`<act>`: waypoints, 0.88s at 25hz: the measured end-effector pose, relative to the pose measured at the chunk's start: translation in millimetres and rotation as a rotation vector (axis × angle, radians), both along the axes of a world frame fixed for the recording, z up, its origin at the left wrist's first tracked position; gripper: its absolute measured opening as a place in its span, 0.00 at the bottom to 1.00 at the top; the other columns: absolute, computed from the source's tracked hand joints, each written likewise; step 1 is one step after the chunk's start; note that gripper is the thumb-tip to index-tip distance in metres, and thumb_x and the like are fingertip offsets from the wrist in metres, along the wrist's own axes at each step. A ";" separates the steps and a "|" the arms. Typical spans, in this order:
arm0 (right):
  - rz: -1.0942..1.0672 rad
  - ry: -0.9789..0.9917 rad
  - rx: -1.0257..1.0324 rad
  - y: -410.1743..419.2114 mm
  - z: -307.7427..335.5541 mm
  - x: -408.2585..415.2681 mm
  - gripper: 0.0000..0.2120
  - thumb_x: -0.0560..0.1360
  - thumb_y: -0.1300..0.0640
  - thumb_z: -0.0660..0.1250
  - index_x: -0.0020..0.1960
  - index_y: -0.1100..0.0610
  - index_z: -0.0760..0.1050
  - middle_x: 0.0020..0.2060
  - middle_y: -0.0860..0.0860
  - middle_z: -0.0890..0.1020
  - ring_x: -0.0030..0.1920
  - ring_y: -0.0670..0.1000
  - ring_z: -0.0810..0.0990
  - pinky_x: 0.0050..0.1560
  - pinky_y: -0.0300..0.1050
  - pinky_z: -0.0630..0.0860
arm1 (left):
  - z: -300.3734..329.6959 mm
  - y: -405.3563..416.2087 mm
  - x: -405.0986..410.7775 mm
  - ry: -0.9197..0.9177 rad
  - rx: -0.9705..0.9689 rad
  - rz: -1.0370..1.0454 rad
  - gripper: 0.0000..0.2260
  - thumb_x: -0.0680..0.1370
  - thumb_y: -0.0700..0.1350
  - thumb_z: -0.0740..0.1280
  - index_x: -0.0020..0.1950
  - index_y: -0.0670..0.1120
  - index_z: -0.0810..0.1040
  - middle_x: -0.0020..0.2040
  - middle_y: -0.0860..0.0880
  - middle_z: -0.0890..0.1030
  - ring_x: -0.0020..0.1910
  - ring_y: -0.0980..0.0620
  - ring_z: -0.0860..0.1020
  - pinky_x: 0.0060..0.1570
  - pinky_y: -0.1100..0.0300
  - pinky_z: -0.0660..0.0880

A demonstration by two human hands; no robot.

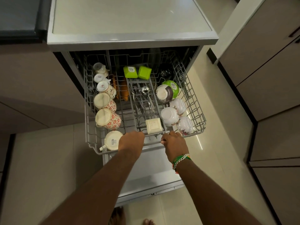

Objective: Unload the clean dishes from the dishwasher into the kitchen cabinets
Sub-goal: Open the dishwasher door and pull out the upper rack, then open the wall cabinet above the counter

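The dishwasher's upper rack point(197, 101) is pulled out over the open door point(151, 181). My left hand point(130, 141) and my right hand point(174, 144) both grip the rack's front rail. Upturned mugs line the left side, among them a floral mug point(108, 119) and a cream mug point(112, 141) beside my left hand. Several bowls point(170, 116) sit on the right. Spoons lie in the middle cutlery tray point(146, 98), with a square white dish point(153, 126) at its front. Two green containers point(137, 72) stand at the back.
The dishwasher's grey top point(129, 18) spans the upper view. Brown cabinet fronts point(269, 78) run along the right, and a dark appliance point(19, 17) sits at the upper left. Pale floor tiles point(48, 159) surround the door. My bare toes point(146, 221) show at the bottom.
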State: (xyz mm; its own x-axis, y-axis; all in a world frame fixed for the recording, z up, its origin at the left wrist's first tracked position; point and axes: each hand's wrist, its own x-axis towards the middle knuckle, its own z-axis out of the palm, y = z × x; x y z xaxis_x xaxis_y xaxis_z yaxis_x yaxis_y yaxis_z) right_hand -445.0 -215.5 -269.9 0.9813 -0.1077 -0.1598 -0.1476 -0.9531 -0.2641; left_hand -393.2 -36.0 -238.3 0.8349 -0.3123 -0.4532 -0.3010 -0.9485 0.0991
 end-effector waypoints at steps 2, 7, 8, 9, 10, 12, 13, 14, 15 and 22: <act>0.002 0.015 -0.007 0.4 1.0 -13.3 0.03 0.78 0.57 0.68 0.50 0.51 0.80 0.47 0.49 0.79 0.50 0.53 0.75 0.48 0.46 0.72 | 1.4 -0.8 -12.1 0.012 0.002 -0.004 0.09 0.77 0.39 0.70 0.57 0.47 0.82 0.52 0.45 0.84 0.51 0.44 0.84 0.49 0.50 0.82; -0.007 0.007 -0.006 2.5 -1.9 -44.2 0.02 0.76 0.56 0.71 0.47 0.49 0.79 0.44 0.48 0.79 0.46 0.52 0.75 0.46 0.49 0.76 | 2.1 0.8 -37.9 0.054 0.003 -0.015 0.09 0.77 0.39 0.71 0.56 0.47 0.81 0.54 0.46 0.84 0.52 0.45 0.84 0.50 0.51 0.81; -0.008 0.002 -0.001 1.7 -2.0 -48.6 0.03 0.76 0.56 0.71 0.46 0.50 0.79 0.43 0.49 0.79 0.46 0.52 0.76 0.45 0.49 0.76 | 2.3 0.1 -42.0 0.062 0.008 -0.013 0.09 0.77 0.39 0.71 0.56 0.47 0.81 0.54 0.46 0.84 0.52 0.44 0.83 0.50 0.51 0.81; -0.006 -0.003 0.002 0.6 -2.3 -52.4 0.03 0.75 0.56 0.72 0.46 0.50 0.79 0.43 0.49 0.79 0.46 0.52 0.76 0.45 0.48 0.75 | 2.5 -1.1 -45.6 0.067 0.013 -0.014 0.09 0.77 0.39 0.70 0.57 0.47 0.81 0.54 0.46 0.84 0.53 0.44 0.83 0.50 0.51 0.81; -0.002 -0.002 0.000 -0.7 -2.5 -55.9 0.04 0.75 0.57 0.72 0.46 0.50 0.79 0.44 0.49 0.79 0.47 0.53 0.76 0.45 0.48 0.74 | 2.6 -2.5 -49.1 0.066 0.019 -0.019 0.09 0.78 0.39 0.70 0.57 0.47 0.81 0.54 0.45 0.84 0.53 0.44 0.83 0.50 0.51 0.80; 0.005 0.022 -0.006 -2.7 -1.7 -62.3 0.03 0.76 0.57 0.72 0.47 0.50 0.79 0.45 0.49 0.79 0.48 0.52 0.76 0.46 0.46 0.72 | 3.7 -5.3 -56.2 0.057 0.043 -0.036 0.10 0.78 0.39 0.69 0.59 0.45 0.80 0.55 0.45 0.84 0.54 0.43 0.83 0.51 0.51 0.80; 0.008 0.032 -0.009 -2.7 -1.7 -65.9 0.03 0.76 0.57 0.72 0.48 0.50 0.79 0.46 0.49 0.79 0.49 0.52 0.76 0.47 0.47 0.73 | 4.6 -6.0 -59.8 0.056 0.055 -0.043 0.10 0.79 0.39 0.69 0.60 0.45 0.80 0.56 0.45 0.84 0.55 0.43 0.83 0.51 0.51 0.80; 0.008 0.041 -0.009 -2.0 -2.0 -70.2 0.03 0.76 0.56 0.71 0.48 0.49 0.79 0.46 0.49 0.79 0.50 0.52 0.76 0.48 0.48 0.74 | 4.8 -6.0 -63.5 0.064 0.064 -0.046 0.10 0.79 0.39 0.69 0.60 0.45 0.80 0.56 0.44 0.84 0.55 0.43 0.83 0.51 0.51 0.80; 0.008 0.050 -0.010 -0.8 -2.0 -75.7 0.03 0.76 0.56 0.71 0.48 0.49 0.79 0.47 0.48 0.79 0.51 0.52 0.77 0.49 0.49 0.75 | 4.1 -5.7 -67.8 0.076 0.067 -0.046 0.10 0.79 0.38 0.69 0.60 0.44 0.80 0.55 0.45 0.84 0.54 0.43 0.83 0.51 0.51 0.80; 0.006 0.055 -0.021 -0.1 -4.4 -94.6 0.03 0.76 0.56 0.71 0.47 0.49 0.79 0.45 0.48 0.79 0.49 0.52 0.76 0.48 0.49 0.75 | 3.2 -3.2 -85.3 0.097 0.056 -0.035 0.10 0.79 0.37 0.68 0.60 0.44 0.80 0.56 0.45 0.84 0.55 0.43 0.83 0.52 0.50 0.80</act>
State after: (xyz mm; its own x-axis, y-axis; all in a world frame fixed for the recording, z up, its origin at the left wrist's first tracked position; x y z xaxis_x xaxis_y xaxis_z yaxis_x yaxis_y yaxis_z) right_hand -539.6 -215.6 -274.3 0.9718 -0.1058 -0.2110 -0.1555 -0.9594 -0.2353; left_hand -478.5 -39.2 -235.1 0.7755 -0.3120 -0.5488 -0.3254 -0.9425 0.0760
